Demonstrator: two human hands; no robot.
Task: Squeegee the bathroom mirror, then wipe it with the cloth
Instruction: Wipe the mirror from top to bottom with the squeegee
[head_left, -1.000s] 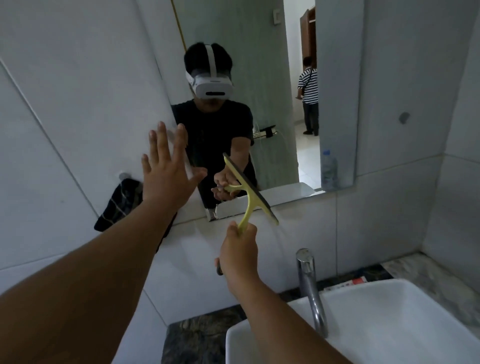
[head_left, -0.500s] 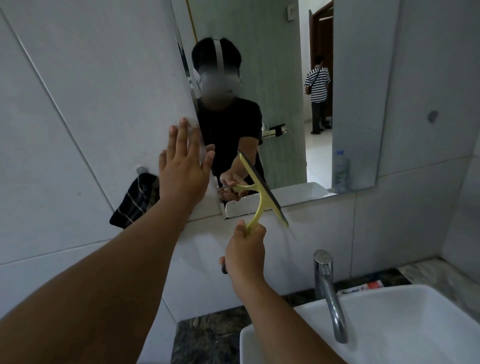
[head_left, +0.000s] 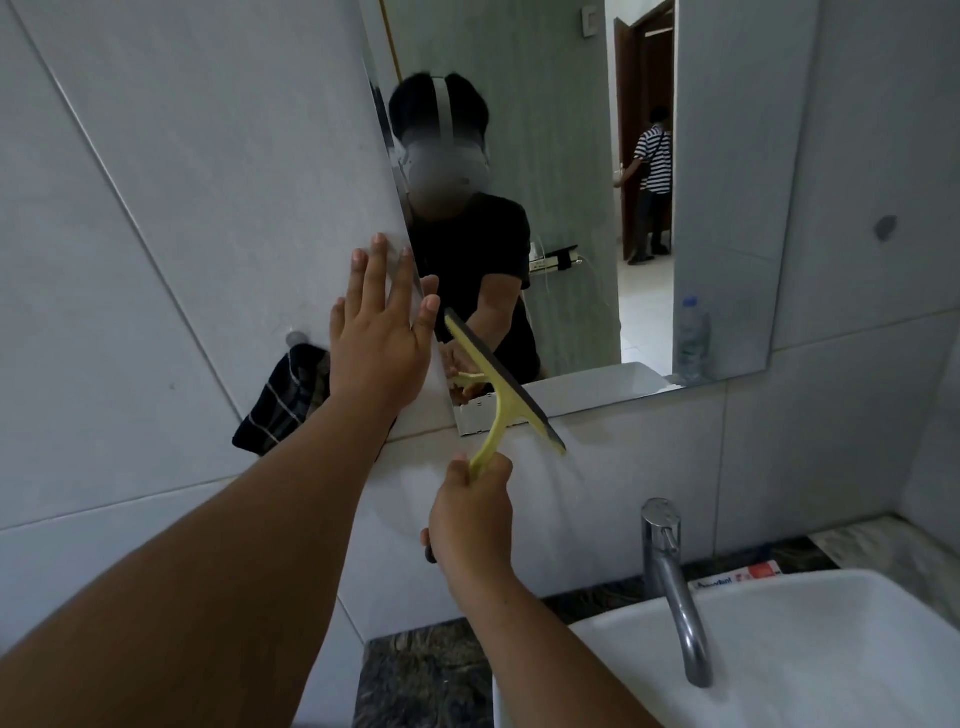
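Two bare hands work at the mirror (head_left: 571, 182): the left hand (head_left: 376, 332), fingers straight and spread, lies flat where the wall tile meets the mirror's left edge. The right hand (head_left: 470, 512) grips the yellow squeegee (head_left: 501, 389) by its handle, its dark blade slanting across the mirror's lower left corner. A dark striped cloth (head_left: 283, 400) hangs from a wall hook to the left, while the tap (head_left: 670, 577) and white sink (head_left: 831, 649) sit near right.
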